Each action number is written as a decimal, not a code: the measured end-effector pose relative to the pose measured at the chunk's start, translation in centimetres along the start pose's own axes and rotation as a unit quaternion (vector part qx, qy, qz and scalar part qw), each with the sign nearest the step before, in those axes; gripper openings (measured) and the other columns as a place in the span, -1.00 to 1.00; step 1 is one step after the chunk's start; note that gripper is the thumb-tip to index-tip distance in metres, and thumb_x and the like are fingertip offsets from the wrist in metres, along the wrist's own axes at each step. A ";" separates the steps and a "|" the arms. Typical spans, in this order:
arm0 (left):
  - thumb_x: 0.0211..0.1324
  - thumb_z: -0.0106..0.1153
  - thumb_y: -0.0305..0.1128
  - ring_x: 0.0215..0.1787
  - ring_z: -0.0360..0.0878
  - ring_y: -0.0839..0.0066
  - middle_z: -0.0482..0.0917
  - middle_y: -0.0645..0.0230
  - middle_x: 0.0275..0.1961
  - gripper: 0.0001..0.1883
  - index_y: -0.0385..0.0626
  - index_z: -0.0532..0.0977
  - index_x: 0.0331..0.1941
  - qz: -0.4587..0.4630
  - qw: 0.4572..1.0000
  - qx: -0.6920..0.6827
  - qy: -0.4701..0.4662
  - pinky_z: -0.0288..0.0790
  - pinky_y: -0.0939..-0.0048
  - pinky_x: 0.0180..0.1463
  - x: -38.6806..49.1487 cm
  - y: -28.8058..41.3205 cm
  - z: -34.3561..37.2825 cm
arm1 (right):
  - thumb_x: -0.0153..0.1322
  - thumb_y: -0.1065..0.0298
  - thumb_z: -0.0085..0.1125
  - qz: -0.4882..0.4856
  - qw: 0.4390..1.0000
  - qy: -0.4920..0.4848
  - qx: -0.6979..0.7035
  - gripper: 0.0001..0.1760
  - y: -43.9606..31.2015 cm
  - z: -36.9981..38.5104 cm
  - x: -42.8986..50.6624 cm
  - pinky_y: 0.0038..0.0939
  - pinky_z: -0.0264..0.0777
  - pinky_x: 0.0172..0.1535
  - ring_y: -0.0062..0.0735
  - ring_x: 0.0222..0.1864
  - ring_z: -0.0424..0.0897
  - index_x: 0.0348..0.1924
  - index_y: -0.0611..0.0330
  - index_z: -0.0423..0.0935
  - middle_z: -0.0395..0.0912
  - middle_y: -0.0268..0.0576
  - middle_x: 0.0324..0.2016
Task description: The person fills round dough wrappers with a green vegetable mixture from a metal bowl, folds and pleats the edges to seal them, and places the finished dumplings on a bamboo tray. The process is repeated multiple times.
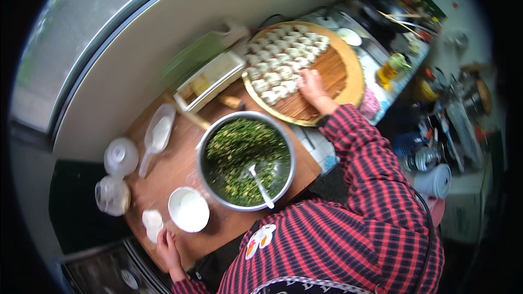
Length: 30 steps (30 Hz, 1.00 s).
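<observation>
My right hand (314,86) reaches over a round board (354,65) covered with a slatted mat (331,67). Its fingertips close around a pale dumpling at the end of a row, mostly hidden by them. Many white dumplings (282,60) stand in rows on the mat's left side. At the lower left, my left hand (167,249) touches the edge of thin round dough wrappers (153,224); whether it grips one is unclear. Between my hands sits a steel bowl (293,171) of chopped green filling (245,139), with a spoon (261,188) leaning inside.
A white bowl (188,210) stands beside the wrappers. Behind are a flour scoop (160,132), jars (112,196), a rolling pin (192,117) and a white tray (210,79). An oil bottle (390,71) and a dark wok (382,8) stand on the right counter.
</observation>
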<state>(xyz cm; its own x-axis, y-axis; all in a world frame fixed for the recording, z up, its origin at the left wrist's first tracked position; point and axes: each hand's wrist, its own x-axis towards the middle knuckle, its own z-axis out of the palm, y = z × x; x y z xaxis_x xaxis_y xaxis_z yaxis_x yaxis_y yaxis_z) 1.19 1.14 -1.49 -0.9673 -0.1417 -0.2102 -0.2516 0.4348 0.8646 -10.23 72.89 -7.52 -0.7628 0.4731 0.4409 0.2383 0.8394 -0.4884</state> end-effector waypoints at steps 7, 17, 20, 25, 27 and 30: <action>0.25 0.32 -0.36 -0.41 0.52 0.34 0.55 0.27 -0.46 -0.75 -0.17 0.43 -0.39 0.094 0.962 0.186 0.179 0.42 0.30 -0.26 -1.1 -4.4 -1.9 | 0.51 0.28 0.29 0.121 0.974 -0.016 0.191 -0.70 2.5 -1.9 0.6 -0.44 0.50 -0.15 -0.50 -0.31 0.56 0.04 0.22 0.58 0.61 -0.30 -0.36; 0.27 0.26 -0.23 0.01 0.55 0.12 0.59 0.13 -0.04 -0.74 -0.06 0.58 -0.03 0.158 0.908 0.273 0.276 0.43 0.15 0.06 5.1 -7.4 -6.1 | 0.66 0.30 -0.03 0.114 0.918 -0.130 0.355 -0.58 -6.4 -11.4 -7.4 -0.67 0.45 -0.15 -0.71 -0.24 0.51 0.38 0.06 0.35 0.53 -0.35 -0.04; 0.25 0.27 -0.23 0.15 0.49 0.15 0.57 0.18 0.06 -0.68 0.01 0.58 0.06 0.176 0.893 0.316 0.268 0.35 0.15 0.23 8.7 -7.7 -5.5 | 0.66 0.30 -0.02 0.148 0.900 -0.190 0.362 -0.64 -9.3 -12.5 -8.9 -0.67 0.44 -0.17 -0.76 -0.26 0.49 0.30 0.07 0.45 0.54 -0.37 -0.10; 0.23 0.29 -0.20 0.17 0.46 0.17 0.57 0.25 0.05 -0.73 0.10 0.61 -0.01 0.100 0.916 0.314 0.229 0.31 0.19 0.28 11.3 -7.4 -4.2 | 0.66 0.34 -0.04 0.129 0.874 -0.208 0.420 -0.71 -13.3 -13.9 -10.8 -0.66 0.40 -0.16 -0.74 -0.28 0.47 0.21 0.13 0.50 0.54 -0.42 -0.20; 0.22 0.31 -0.21 0.16 0.45 0.17 0.56 0.27 0.03 -0.75 0.09 0.62 -0.04 0.139 0.921 0.296 0.209 0.32 0.18 0.28 10.3 -7.2 -3.6 | 0.66 0.35 -0.04 0.122 0.870 -0.212 0.427 -0.71 -14.6 -14.7 -11.2 -0.66 0.39 -0.16 -0.74 -0.28 0.47 0.20 0.14 0.50 0.54 -0.42 -0.21; 0.19 0.32 -0.27 0.16 0.45 0.17 0.56 0.27 0.03 -0.73 0.07 0.61 -0.03 0.176 0.931 0.279 0.156 0.32 0.18 0.27 7.1 -6.6 -2.3 | 0.66 0.38 -0.06 0.109 0.881 -0.213 0.407 -0.72 -16.3 -15.8 -11.9 -0.64 0.39 -0.15 -0.73 -0.28 0.46 0.19 0.15 0.50 0.53 -0.41 -0.22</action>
<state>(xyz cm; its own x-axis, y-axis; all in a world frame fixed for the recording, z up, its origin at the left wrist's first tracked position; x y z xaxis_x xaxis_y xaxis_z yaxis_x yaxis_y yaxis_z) -3.90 -4.79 -7.67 -0.9588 -0.1165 0.2591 0.0182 0.8851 0.4651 4.41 57.82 7.06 -0.9505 0.3091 0.0319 0.0284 0.1887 -0.9816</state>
